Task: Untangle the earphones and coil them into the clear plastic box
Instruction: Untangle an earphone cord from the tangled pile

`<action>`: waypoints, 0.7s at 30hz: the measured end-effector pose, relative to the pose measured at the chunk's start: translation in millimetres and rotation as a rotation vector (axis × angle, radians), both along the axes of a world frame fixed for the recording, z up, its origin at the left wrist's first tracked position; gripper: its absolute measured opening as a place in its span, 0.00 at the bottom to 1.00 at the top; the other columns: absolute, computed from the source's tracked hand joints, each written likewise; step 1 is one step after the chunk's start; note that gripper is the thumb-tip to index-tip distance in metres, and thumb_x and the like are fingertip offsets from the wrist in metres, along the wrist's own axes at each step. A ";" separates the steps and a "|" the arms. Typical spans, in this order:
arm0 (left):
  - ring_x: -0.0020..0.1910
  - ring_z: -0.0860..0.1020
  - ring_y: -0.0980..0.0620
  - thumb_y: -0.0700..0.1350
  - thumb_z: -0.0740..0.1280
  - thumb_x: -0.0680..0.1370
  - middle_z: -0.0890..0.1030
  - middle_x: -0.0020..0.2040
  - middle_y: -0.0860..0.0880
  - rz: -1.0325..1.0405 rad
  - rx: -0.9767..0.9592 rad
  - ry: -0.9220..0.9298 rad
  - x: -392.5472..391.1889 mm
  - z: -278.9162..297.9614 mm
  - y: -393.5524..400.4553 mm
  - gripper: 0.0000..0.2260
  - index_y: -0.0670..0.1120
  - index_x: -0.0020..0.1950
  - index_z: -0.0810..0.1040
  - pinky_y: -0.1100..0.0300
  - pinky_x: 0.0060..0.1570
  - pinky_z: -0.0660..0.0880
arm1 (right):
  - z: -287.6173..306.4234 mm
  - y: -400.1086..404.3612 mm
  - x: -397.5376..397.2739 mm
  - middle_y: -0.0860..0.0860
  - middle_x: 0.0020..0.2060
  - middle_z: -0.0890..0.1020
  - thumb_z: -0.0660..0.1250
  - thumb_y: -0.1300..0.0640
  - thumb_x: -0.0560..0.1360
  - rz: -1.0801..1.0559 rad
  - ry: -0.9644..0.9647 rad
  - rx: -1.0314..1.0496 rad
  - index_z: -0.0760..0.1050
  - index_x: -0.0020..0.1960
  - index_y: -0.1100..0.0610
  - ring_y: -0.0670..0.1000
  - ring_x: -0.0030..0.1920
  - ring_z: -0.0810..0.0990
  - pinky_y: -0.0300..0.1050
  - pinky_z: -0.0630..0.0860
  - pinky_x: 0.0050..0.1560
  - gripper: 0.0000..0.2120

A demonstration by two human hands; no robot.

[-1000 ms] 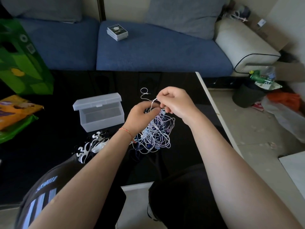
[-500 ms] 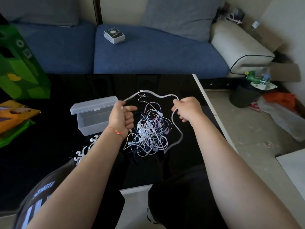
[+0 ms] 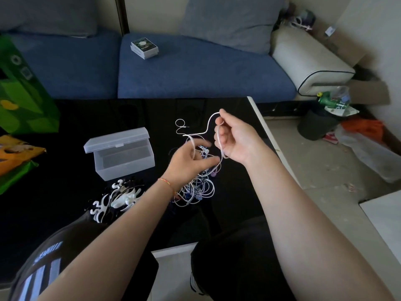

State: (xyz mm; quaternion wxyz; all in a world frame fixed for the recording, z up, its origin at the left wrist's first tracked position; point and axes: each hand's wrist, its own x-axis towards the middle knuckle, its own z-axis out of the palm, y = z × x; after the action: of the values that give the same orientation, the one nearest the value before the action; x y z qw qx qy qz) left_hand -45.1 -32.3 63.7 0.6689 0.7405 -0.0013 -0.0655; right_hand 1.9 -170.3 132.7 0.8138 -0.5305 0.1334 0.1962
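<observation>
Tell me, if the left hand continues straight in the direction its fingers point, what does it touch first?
Probably the right hand: the left hand points right, at its palm, with white cable between them. Depth is unclear.

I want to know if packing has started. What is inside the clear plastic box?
The clear plastic box stands open, and nothing shows inside through its see-through walls. The earphones are outside it, on the table.

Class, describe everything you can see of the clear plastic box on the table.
The clear plastic box is a small rectangular tub of frosted, see-through plastic. Its hinged lid stands open, tilted back. Nothing shows inside. It rests upright on the black table, left of the tangled earphones and behind some white plastic pieces. Neither hand touches it.
</observation>
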 end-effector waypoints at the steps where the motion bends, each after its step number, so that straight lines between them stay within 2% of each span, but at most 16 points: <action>1: 0.26 0.65 0.57 0.46 0.73 0.76 0.70 0.27 0.54 -0.111 -0.052 0.028 0.6 3.2 -0.2 0.06 0.50 0.50 0.78 0.64 0.29 0.63 | -0.1 1.8 -1.3 0.51 0.26 0.78 0.62 0.52 0.83 0.018 -0.019 -0.027 0.74 0.41 0.59 0.47 0.25 0.76 0.37 0.71 0.26 0.15; 2: 0.26 0.63 0.55 0.48 0.69 0.76 0.69 0.26 0.53 -0.182 -0.127 0.078 -0.4 7.3 -1.4 0.04 0.49 0.44 0.78 0.61 0.29 0.60 | -0.4 3.7 -2.5 0.54 0.30 0.82 0.61 0.52 0.84 0.036 -0.038 -0.045 0.76 0.43 0.60 0.49 0.29 0.81 0.38 0.76 0.29 0.15; 3: 0.25 0.61 0.54 0.51 0.66 0.76 0.68 0.26 0.52 -0.218 -0.183 0.133 -0.5 8.1 -1.3 0.09 0.47 0.39 0.77 0.58 0.30 0.56 | -1.0 5.3 -2.6 0.56 0.36 0.85 0.60 0.52 0.84 0.048 -0.055 -0.044 0.77 0.47 0.61 0.51 0.35 0.85 0.40 0.80 0.34 0.15; 4: 0.25 0.59 0.54 0.52 0.64 0.76 0.67 0.27 0.51 -0.240 -0.228 0.181 -0.3 7.0 0.2 0.12 0.45 0.39 0.79 0.56 0.31 0.53 | -2.2 6.5 -1.8 0.59 0.41 0.86 0.59 0.53 0.84 0.051 -0.070 -0.028 0.77 0.50 0.63 0.54 0.41 0.87 0.42 0.82 0.39 0.15; 6: 0.26 0.58 0.54 0.49 0.64 0.79 0.65 0.29 0.51 -0.284 -0.215 0.191 0.0 5.9 2.7 0.11 0.46 0.49 0.84 0.57 0.29 0.53 | -5.4 5.8 1.7 0.60 0.48 0.86 0.58 0.53 0.85 0.031 -0.108 -0.005 0.77 0.55 0.65 0.56 0.49 0.86 0.44 0.83 0.47 0.16; 7: 0.27 0.59 0.55 0.47 0.65 0.80 0.65 0.30 0.51 -0.307 -0.171 0.183 -0.1 6.2 4.9 0.10 0.46 0.52 0.84 0.60 0.27 0.54 | -7.6 4.6 3.9 0.60 0.50 0.86 0.57 0.53 0.85 0.014 -0.127 -0.001 0.77 0.57 0.64 0.57 0.52 0.86 0.45 0.83 0.49 0.16; 9: 0.26 0.63 0.57 0.47 0.67 0.80 0.68 0.28 0.54 -0.269 0.004 0.162 1.0 7.7 10.3 0.08 0.46 0.50 0.85 0.65 0.26 0.59 | -12.6 1.7 9.0 0.59 0.54 0.85 0.57 0.52 0.85 -0.036 -0.163 0.031 0.77 0.60 0.63 0.56 0.55 0.85 0.47 0.82 0.53 0.17; 11: 0.24 0.65 0.59 0.49 0.68 0.79 0.73 0.26 0.57 -0.132 0.211 0.124 5.9 1.6 18.7 0.09 0.47 0.46 0.86 0.67 0.26 0.63 | -14.9 -1.6 14.2 0.56 0.57 0.83 0.56 0.51 0.85 -0.109 -0.202 0.081 0.75 0.65 0.62 0.54 0.58 0.83 0.47 0.80 0.57 0.18; 13: 0.24 0.65 0.58 0.51 0.66 0.81 0.77 0.30 0.55 -0.001 0.247 0.140 12.0 -3.4 29.6 0.12 0.48 0.45 0.86 0.66 0.26 0.63 | -16.4 -5.5 19.6 0.55 0.63 0.80 0.55 0.49 0.85 -0.141 -0.208 0.092 0.70 0.72 0.62 0.53 0.63 0.80 0.46 0.77 0.61 0.21; 15: 0.24 0.66 0.58 0.51 0.60 0.83 0.78 0.32 0.53 0.084 0.049 0.209 18.3 -3.0 40.6 0.16 0.46 0.46 0.84 0.66 0.24 0.59 | -18.6 -3.0 19.0 0.58 0.68 0.76 0.57 0.46 0.84 -0.056 -0.172 -0.042 0.66 0.75 0.63 0.55 0.67 0.77 0.48 0.74 0.66 0.27; 17: 0.22 0.65 0.59 0.51 0.57 0.85 0.78 0.31 0.53 0.133 -0.336 0.279 22.6 2.8 45.9 0.17 0.45 0.48 0.82 0.67 0.21 0.54 | -23.7 2.5 13.9 0.58 0.65 0.79 0.61 0.40 0.81 0.147 -0.199 -0.358 0.72 0.70 0.59 0.55 0.65 0.78 0.51 0.72 0.70 0.27; 19: 0.23 0.65 0.61 0.51 0.56 0.85 0.78 0.32 0.54 0.154 -0.665 0.311 24.3 8.0 49.7 0.16 0.46 0.50 0.80 0.68 0.20 0.53 | -26.6 10.5 6.6 0.53 0.55 0.85 0.67 0.38 0.77 0.404 -0.283 -0.606 0.80 0.58 0.52 0.54 0.57 0.83 0.57 0.74 0.67 0.20; 21: 0.24 0.67 0.60 0.51 0.56 0.84 0.79 0.34 0.54 0.171 -0.829 0.299 23.1 10.2 53.1 0.14 0.47 0.51 0.79 0.69 0.20 0.55 | -25.3 18.4 -0.1 0.51 0.47 0.87 0.72 0.47 0.76 0.588 -0.328 -0.729 0.82 0.52 0.53 0.53 0.49 0.86 0.57 0.77 0.61 0.11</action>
State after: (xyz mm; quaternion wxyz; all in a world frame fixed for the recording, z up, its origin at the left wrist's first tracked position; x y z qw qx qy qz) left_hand -22.1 20.7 73.9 0.9049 0.3899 0.1306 -0.1102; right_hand 1.8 -151.9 107.4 0.4956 -0.8198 -0.0919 0.2718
